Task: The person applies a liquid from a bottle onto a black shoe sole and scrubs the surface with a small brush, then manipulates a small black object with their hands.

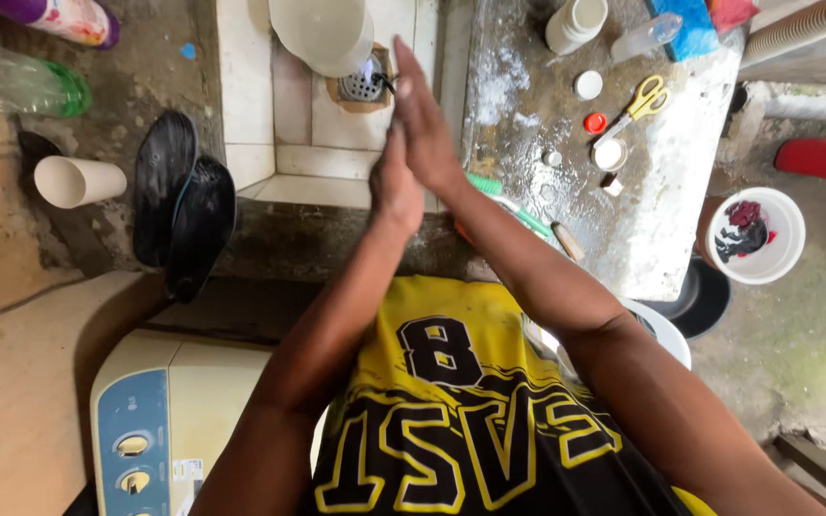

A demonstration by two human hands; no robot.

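The left hand [396,182] and right hand [424,124] are pressed flat together, palm to palm. Nothing is held. A white bucket [322,33] is seen in the tiled sink [241,96] just beyond the fingertips.

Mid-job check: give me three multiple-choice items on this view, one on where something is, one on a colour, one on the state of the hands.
1. Where do the scissors lie?
A. on the wet counter right of the sink
B. inside the tiled sink
C. on the washing machine

2. What colour are the scissors' handles?
A. red
B. yellow
C. blue

3. How are the left hand and the right hand held?
A. each gripping a bottle
B. far apart on the counter
C. pressed palm to palm above the sink

Answers: 1 A, they rest on the grey counter beside small caps. 2 B, both loops are yellow. 3 C, the palms meet with fingers stretched out and nothing shows between them.
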